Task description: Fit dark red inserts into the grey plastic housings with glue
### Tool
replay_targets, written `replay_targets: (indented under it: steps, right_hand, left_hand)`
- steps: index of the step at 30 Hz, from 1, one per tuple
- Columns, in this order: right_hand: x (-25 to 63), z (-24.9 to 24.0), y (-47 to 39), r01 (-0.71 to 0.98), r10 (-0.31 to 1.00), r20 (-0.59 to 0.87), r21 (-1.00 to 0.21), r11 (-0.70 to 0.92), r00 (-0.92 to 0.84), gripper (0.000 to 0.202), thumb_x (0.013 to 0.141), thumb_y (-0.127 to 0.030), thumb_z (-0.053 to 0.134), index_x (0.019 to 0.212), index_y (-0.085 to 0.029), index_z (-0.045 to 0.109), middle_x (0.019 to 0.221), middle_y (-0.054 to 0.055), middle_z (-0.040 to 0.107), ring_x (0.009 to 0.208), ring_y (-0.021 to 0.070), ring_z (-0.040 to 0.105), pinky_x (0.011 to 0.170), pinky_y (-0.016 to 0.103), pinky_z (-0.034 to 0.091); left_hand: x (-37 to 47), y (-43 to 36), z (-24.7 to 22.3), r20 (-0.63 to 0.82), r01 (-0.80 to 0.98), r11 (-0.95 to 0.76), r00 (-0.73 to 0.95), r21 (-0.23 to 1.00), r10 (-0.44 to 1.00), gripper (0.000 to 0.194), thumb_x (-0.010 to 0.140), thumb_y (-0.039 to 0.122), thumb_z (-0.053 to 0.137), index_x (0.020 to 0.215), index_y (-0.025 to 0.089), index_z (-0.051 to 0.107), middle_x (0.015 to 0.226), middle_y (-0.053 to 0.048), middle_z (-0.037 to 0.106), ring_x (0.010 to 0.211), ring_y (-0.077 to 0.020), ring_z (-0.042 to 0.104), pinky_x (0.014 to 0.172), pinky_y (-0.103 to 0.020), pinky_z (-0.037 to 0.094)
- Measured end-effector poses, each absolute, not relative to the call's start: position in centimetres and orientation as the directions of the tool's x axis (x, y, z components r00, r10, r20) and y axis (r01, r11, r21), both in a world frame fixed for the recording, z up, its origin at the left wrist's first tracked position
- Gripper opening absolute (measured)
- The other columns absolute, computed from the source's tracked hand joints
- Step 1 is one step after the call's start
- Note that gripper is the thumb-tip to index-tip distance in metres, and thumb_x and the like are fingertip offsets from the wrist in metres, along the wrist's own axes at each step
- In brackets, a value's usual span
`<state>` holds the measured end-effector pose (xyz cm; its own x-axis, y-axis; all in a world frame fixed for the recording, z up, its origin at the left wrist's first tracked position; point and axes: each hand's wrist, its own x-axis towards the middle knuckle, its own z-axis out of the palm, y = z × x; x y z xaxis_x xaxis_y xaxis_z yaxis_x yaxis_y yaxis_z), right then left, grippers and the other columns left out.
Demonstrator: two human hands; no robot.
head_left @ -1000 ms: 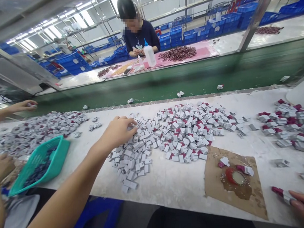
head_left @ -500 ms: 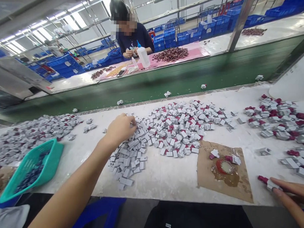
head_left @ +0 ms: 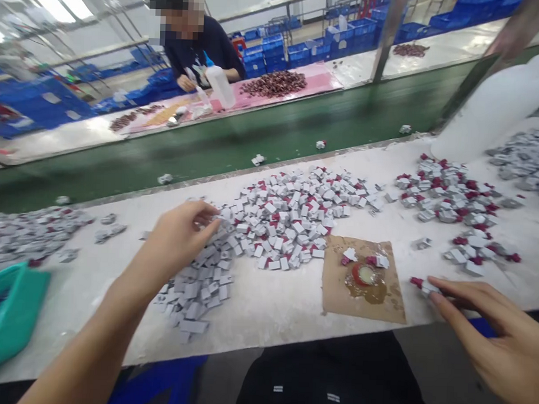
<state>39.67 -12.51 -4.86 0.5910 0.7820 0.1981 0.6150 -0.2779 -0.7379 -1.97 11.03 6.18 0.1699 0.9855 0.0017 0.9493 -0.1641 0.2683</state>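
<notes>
While the right hand [head_left: 506, 337] pinches a gray piece [head_left: 431, 289], red end [head_left: 416, 282] toward the card [head_left: 337, 295], the left hand [head_left: 173, 237] curls by the pile [head_left: 286, 220], its grip too hidden to tell.

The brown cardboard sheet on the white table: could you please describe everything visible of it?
The brown cardboard sheet is four-sided and lies flat on the white table. A dark, glossy stain spreads around a round red piece with a pale middle on it. Two grey-and-maroon parts rest toward its far side.
</notes>
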Motion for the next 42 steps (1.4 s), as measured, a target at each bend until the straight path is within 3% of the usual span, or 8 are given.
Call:
replay_targets:
  steps: [4,10,17,23,26,33,37,42]
  right_hand:
    - [37.8,-3.7,-11.9,0.545,0.830,0.240,-0.834,-0.089,0.503,0.014,0.105,-0.048,0.086,0.114,-0.041,0.094,0.113,0.004,0.090,0.102,0.0292,0.087,0.083,0.041,0.072]
    - [34.8,-3.0,-10.5,0.439,0.859,0.270,-0.897,0.059,0.436,0.023,0.109,-0.023,0.084,0.122,-0.039,0.095,0.116,0.001,0.088,0.107,0.0204,0.084,0.089,0.029,0.070]
    - [34.1,-3.6,-9.8,0.369,0.880,0.252,-0.924,0.097,0.402,0.025,0.110,-0.020,0.085,0.122,-0.039,0.095,0.118,0.001,0.089,0.111,0.0200,0.086,0.097,0.031,0.072]
    - [34.1,-3.2,-9.7,0.363,0.881,0.252,-0.927,0.100,0.401,0.022,0.108,-0.020,0.087,0.118,-0.037,0.096,0.115,0.003,0.090,0.109,0.0226,0.087,0.094,0.035,0.073]
    - [34.3,-2.5,-9.6,0.266,0.888,0.192,-0.960,0.083,0.417,0.020,0.107,-0.022,0.088,0.116,-0.037,0.097,0.110,0.002,0.090,0.105,0.0211,0.087,0.092,0.031,0.073]
    - [33.8,-0.4,-8.1,-0.241,0.928,-0.044,-0.969,0.050,0.370,0.013,0.099,-0.044,0.100,0.111,-0.038,0.098,0.109,0.003,0.093,0.103,0.0220,0.091,0.094,0.029,0.075]
    - [33.5,0.1,-7.7,-0.275,0.930,-0.058,-0.960,0.047,0.363,0.014,0.096,-0.043,0.103,0.107,-0.036,0.099,0.105,0.003,0.092,0.098,0.0211,0.090,0.089,0.027,0.075]
    - [33.6,-0.2,-7.7,-0.181,0.940,-0.002,-0.981,0.064,0.342,0.012,0.104,-0.032,0.095,0.113,-0.038,0.099,0.108,0.002,0.090,0.101,0.0184,0.087,0.088,0.024,0.073]
  left_hand:
    - [0.1,5.3,4.4,0.124,0.809,-0.391,0.377,0.439,0.918,0.020,0.107,0.049,0.072,0.107,0.031,0.082,0.102,-0.004,0.081,0.087,-0.0277,0.079,0.080,-0.039,0.062]
    - [3.5,-1.1,-2.5,0.143,0.584,-0.505,0.554,0.636,0.820,0.013,0.116,0.029,0.071,0.122,0.028,0.081,0.100,-0.001,0.075,0.084,-0.0169,0.078,0.077,-0.026,0.064]
    - [3.4,-2.5,-4.0,0.177,0.569,-0.458,0.480,0.683,0.859,0.019,0.113,0.026,0.076,0.130,0.032,0.081,0.108,-0.001,0.077,0.084,-0.0151,0.077,0.072,-0.022,0.065]
    - [4.7,-2.5,-2.8,0.057,0.456,-0.228,0.359,0.860,0.932,0.015,0.109,0.028,0.081,0.121,0.034,0.085,0.125,-0.001,0.086,0.115,-0.0202,0.084,0.100,-0.026,0.069]
    - [7.4,-2.1,-1.5,-0.010,0.286,-0.086,0.318,0.954,0.948,0.009,0.105,0.030,0.087,0.113,0.033,0.087,0.113,0.001,0.086,0.101,-0.0174,0.084,0.089,-0.021,0.070]
    - [14.1,-0.1,0.7,-0.085,-0.086,0.146,0.490,0.986,0.868,0.012,0.105,0.028,0.089,0.117,0.027,0.090,0.111,-0.002,0.089,0.100,-0.0172,0.086,0.093,-0.023,0.072]
    - [15.3,0.3,0.8,-0.074,-0.143,0.179,0.543,0.973,0.836,0.011,0.107,0.028,0.089,0.117,0.024,0.091,0.111,-0.004,0.090,0.103,-0.0188,0.087,0.096,-0.025,0.072]
    - [15.1,0.4,0.7,-0.040,-0.127,0.134,0.564,0.983,0.825,0.010,0.108,0.025,0.087,0.116,0.028,0.092,0.112,-0.001,0.089,0.105,-0.0166,0.086,0.096,-0.023,0.070]
